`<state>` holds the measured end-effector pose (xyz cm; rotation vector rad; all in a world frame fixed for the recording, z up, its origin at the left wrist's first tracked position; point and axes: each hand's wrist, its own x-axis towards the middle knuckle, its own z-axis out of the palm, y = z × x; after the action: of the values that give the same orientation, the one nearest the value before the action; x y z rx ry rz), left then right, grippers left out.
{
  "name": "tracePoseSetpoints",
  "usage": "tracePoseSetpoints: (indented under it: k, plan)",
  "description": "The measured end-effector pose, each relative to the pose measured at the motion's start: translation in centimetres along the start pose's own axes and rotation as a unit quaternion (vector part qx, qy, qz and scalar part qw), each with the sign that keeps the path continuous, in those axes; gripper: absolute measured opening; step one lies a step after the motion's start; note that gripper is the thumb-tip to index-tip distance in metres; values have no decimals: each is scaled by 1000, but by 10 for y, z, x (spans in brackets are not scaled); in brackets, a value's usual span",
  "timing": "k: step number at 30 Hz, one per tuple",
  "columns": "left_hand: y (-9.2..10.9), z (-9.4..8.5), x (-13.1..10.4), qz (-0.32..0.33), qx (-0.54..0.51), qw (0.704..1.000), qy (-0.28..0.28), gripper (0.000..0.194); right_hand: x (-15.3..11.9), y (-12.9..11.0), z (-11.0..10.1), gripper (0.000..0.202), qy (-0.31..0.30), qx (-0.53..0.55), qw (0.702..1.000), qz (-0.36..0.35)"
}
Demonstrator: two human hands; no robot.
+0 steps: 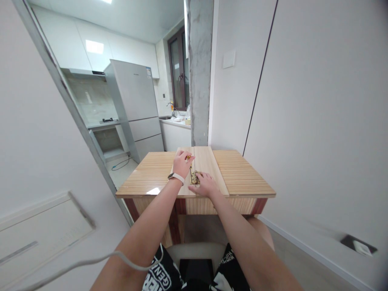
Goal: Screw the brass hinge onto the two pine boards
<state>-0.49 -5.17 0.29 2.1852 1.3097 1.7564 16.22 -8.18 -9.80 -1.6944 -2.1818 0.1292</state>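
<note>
Two pale wooden boards point(209, 161) lie side by side on the wooden table point(242, 171), with a narrow seam between them. A brass-coloured hinge point(193, 178) rests across the seam near the front. My left hand point(182, 162), with a watch on its wrist, is closed round a small yellow-and-black tool point(188, 158) just above the hinge. My right hand point(206, 184) lies at the hinge's right side, fingers spread, its fingertips touching the hinge. The tool's lower end is too small to make out clearly.
A white cable point(118, 254) crosses over my left forearm. Beyond the table stand a grey refrigerator point(136, 97) and a kitchen counter with a sink point(165, 117). A white wall point(303, 101) rises at the right. My legs are below the table's front edge.
</note>
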Motion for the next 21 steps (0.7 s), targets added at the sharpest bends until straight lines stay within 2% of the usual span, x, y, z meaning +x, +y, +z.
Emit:
tracePoseSetpoints:
  k: [5,10,15,21]
  plan:
    - [2,0,-1,-9,-5,1000,0,1,-1,-1,-2,98,3,-3,1000,-2]
    - [3,3,-3,6,-38,999,-25,20,-3,-2,-2,96,4,-2,1000,-1]
    - [6,5,-3,21,-39,999,-31,10,-4,-2,-3,97,12,3,1000,-8]
    - [9,3,0,-9,-9,1000,-7,5,-2,-2,-4,98,7,4,1000,-9]
